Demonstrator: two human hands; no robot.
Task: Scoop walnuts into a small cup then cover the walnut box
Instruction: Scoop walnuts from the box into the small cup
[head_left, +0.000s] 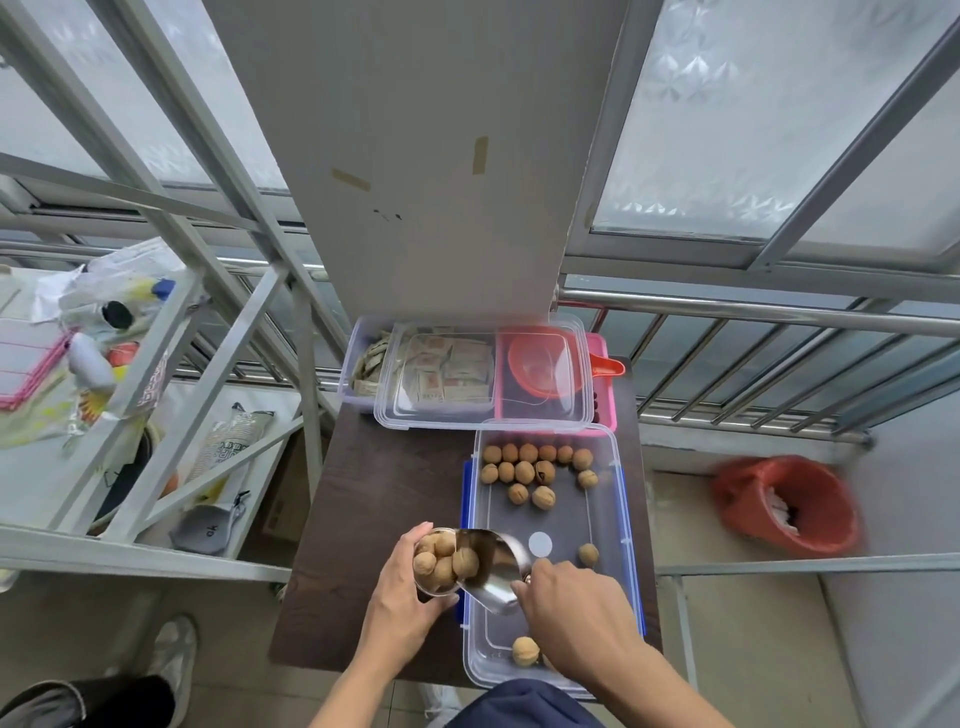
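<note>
From my feed, the left hand (402, 587) is wrapped around a small cup (435, 564), gripping it from its 9 o'clock side and holding it just off the left edge of the walnut box (608, 597). The cup is heaped with walnuts (445, 561), four or five showing at the mouth. My right hand (574, 605) is clenched on the handle of a metal scoop (493, 569), whose bowl is tipped with its lip touching the cup's rim at the cup's 3 o'clock.

The walnut box is a clear tub with blue clips, uncovered, sitting on the dark surface (374, 493). Most of the loose nuts in it cluster in two rough rows at the box's 12 o'clock end (527, 470); one lies alone near its 3 o'clock wall (588, 554) and another at its 6 o'clock end (525, 650), just beside my right wrist.

At 12 o'clock from the walnut box, a clear lid (485, 415) rests across two other tubs, one holding sachets (447, 371), the other pink with a red funnel (550, 364). Whether the lid touches the walnut box's far rim I cannot tell.
</note>
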